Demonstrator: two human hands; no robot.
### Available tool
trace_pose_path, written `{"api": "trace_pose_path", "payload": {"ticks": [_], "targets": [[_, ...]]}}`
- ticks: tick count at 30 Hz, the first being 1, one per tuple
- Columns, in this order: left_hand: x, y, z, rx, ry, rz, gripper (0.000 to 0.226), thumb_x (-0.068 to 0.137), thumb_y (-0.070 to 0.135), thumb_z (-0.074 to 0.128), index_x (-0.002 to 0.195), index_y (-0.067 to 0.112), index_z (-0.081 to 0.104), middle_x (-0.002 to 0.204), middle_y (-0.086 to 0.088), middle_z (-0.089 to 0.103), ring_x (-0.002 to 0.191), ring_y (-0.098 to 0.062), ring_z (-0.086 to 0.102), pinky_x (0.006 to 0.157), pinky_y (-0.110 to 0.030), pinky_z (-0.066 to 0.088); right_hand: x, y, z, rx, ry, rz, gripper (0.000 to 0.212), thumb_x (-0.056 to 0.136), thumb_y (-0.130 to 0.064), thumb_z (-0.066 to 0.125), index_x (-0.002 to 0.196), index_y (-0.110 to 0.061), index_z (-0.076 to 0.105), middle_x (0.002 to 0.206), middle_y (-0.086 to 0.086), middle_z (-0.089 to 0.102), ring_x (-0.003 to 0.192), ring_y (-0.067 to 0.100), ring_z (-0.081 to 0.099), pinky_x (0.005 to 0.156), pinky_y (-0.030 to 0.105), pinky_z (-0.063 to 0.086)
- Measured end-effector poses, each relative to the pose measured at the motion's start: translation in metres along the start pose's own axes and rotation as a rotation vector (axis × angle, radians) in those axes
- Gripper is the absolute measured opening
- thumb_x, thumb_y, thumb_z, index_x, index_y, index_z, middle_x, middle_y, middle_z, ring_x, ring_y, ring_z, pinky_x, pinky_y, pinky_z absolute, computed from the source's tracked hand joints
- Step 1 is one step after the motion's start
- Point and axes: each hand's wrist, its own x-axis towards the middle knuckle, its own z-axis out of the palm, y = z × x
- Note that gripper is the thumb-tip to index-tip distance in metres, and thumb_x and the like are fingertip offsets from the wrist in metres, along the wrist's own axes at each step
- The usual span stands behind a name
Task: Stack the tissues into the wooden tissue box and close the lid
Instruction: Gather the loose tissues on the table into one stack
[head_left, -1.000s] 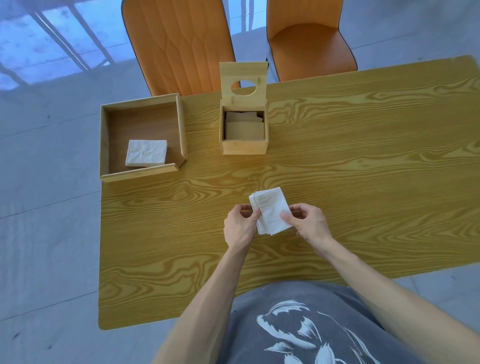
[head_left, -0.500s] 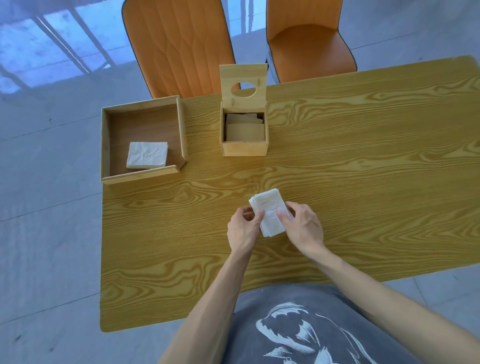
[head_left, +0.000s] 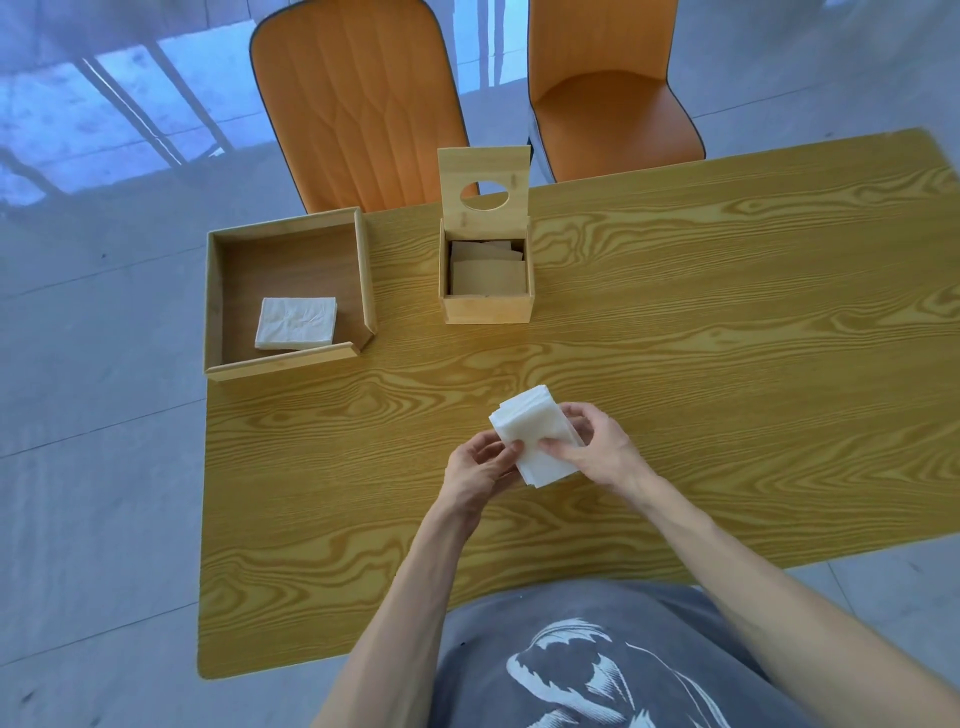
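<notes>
Fingers (head_left: 558, 446) of the right hand (head_left: 597, 449) and left hand (head_left: 480, 467) pinch a small stack of tissues (head_left: 532, 431) just above the table (head_left: 727, 364). Squaring the edges before lifting should help the stack drop flat. Beyond stands the wooden tissue box (head_left: 487, 306), lid (head_left: 485, 176) upright, tissues apparently inside; more tissues lie in the tray (head_left: 213, 291) at far left.

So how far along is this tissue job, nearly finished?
Not yet. The wooden tissue box has its lid standing open, though I can't tell whether tissues are inside. The left hand and right hand hold a tissue stack. Another tissue pile waits in the tray. Closing remains.
</notes>
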Motion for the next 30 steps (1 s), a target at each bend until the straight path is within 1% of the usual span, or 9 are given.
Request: {"api": "trace_pose_path", "payload": {"ticks": [5,7,11,13,15,18,22,28,30], "targets": [[-0.005,0.005,-0.011,0.162,0.035,0.083,0.019,0.086,0.012,0.077,0.101,0.018,0.066,0.096,-0.004,0.073,0.082,-0.017,0.070,0.073,-0.027,0.058,-0.002,-0.007,0.002,-0.207,0.006,-0.192,0.024,0.077,-0.035,0.078,0.100,-0.031,0.069,0.089,-0.014,0.073,0.078,-0.001,0.066,0.063,0.009,0.045],[-0.008,0.009,-0.017,0.264,0.124,0.185,0.034,0.082,0.010,0.081,0.107,0.024,0.062,0.102,-0.004,0.069,0.086,-0.016,0.066,0.072,-0.025,0.055,-0.002,-0.010,0.007,-0.382,0.068,-0.317,0.024,0.079,-0.033,0.075,0.102,-0.028,0.070,0.092,-0.013,0.072,0.081,0.006,0.065,0.069,0.017,0.047],[-0.013,0.017,-0.031,0.748,0.272,0.479,0.075,0.069,0.027,0.088,0.133,0.035,0.052,0.123,0.012,0.048,0.091,-0.004,0.057,0.077,-0.023,0.051,-0.001,-0.016,0.015,-0.611,0.137,-0.527,0.022,0.081,-0.030,0.076,0.101,-0.024,0.072,0.098,-0.005,0.072,0.085,0.015,0.067,0.073,0.032,0.054],[-0.016,0.021,-0.033,1.017,0.233,0.571,0.080,0.067,0.034,0.087,0.136,0.044,0.049,0.127,0.018,0.045,0.088,-0.001,0.058,0.071,-0.023,0.051,0.000,-0.015,0.019,-0.690,0.126,-0.606,0.024,0.079,-0.026,0.078,0.102,-0.020,0.073,0.099,-0.002,0.073,0.087,0.018,0.069,0.076,0.033,0.054],[-0.016,0.023,-0.033,1.179,0.176,0.607,0.073,0.069,0.034,0.086,0.134,0.043,0.054,0.131,0.017,0.050,0.096,-0.010,0.061,0.072,-0.027,0.050,0.002,-0.011,0.021,-0.783,0.103,-0.603,0.030,0.080,-0.027,0.076,0.109,-0.020,0.071,0.107,-0.001,0.072,0.098,0.021,0.067,0.086,0.038,0.051],[-0.015,0.022,-0.031,1.249,0.154,0.570,0.054,0.074,0.030,0.083,0.123,0.038,0.064,0.128,0.014,0.057,0.104,-0.015,0.059,0.078,-0.030,0.048,0.000,-0.003,0.017,-0.818,0.107,-0.516,0.031,0.083,-0.032,0.069,0.113,-0.025,0.070,0.114,-0.005,0.070,0.109,0.020,0.059,0.090,0.041,0.045],[-0.016,0.023,-0.027,1.187,0.169,0.558,0.028,0.078,0.026,0.077,0.103,0.037,0.070,0.105,0.015,0.067,0.086,-0.011,0.060,0.070,-0.031,0.046,-0.004,0.003,0.011,-0.726,0.167,-0.518,0.024,0.080,-0.018,0.075,0.104,-0.018,0.074,0.102,-0.001,0.074,0.098,0.023,0.061,0.082,0.034,0.050],[-0.018,0.026,-0.026,1.195,0.134,0.556,0.043,0.077,0.026,0.077,0.118,0.035,0.065,0.110,0.016,0.065,0.090,-0.010,0.059,0.074,-0.032,0.048,-0.007,0.001,0.009,-0.649,0.138,-0.488,0.037,0.078,-0.028,0.079,0.114,-0.026,0.070,0.114,-0.007,0.070,0.108,0.017,0.058,0.087,0.034,0.052],[-0.018,0.024,-0.025,1.195,0.182,0.560,0.037,0.078,0.027,0.077,0.112,0.037,0.067,0.100,0.020,0.063,0.089,-0.008,0.057,0.069,-0.029,0.043,-0.008,0.002,0.007,-0.621,0.160,-0.513,0.032,0.079,-0.028,0.079,0.110,-0.025,0.071,0.110,-0.007,0.072,0.106,0.016,0.060,0.086,0.030,0.050]]}}
